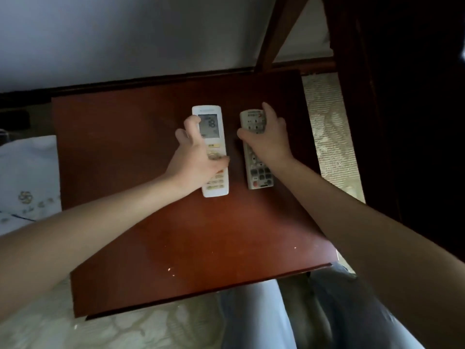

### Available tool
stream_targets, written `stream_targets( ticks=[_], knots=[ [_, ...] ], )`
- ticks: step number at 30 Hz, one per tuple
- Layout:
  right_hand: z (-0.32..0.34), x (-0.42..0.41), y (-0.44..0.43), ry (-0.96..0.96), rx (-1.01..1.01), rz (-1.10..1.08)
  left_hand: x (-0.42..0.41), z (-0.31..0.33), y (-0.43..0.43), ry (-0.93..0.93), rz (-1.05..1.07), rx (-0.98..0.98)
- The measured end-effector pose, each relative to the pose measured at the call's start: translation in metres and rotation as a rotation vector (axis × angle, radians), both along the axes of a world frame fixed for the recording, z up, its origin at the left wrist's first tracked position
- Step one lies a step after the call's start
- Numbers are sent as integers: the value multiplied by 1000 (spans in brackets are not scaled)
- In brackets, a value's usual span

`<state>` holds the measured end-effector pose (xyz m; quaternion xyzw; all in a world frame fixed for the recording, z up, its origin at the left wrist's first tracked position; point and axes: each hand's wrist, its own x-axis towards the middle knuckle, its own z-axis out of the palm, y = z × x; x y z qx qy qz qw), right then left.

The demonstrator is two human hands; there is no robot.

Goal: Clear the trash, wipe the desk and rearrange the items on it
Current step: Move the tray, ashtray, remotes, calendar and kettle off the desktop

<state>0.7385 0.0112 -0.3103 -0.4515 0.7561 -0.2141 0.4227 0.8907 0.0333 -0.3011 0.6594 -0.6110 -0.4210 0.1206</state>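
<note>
Our left hand curls across the white remote, thumb on its right edge. Beside it, apart and parallel on the desk, long axes running away from us, the grey remote sits under our right hand, clasped across its far half.

We look steeply down from the head onto the tabletop, close over its near edge, facing the wall.

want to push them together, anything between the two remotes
Nothing. In the head view, only a narrow strip of bare desk shows between the white remote and the grey remote.
</note>
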Motion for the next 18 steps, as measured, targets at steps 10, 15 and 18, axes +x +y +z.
stream_targets(
  ticks=[10, 15, 18],
  knots=[
    [3, -3, 17, 95, 26, 164, 7, 9, -1, -51, -118, 65],
    [16, 0, 17, 207, 10, 242, 16, 34, 1, -340, -296, -27],
    [50, -6, 26, 372, -125, 397, 24, 73, 2, -527, -432, -185]
  ],
)
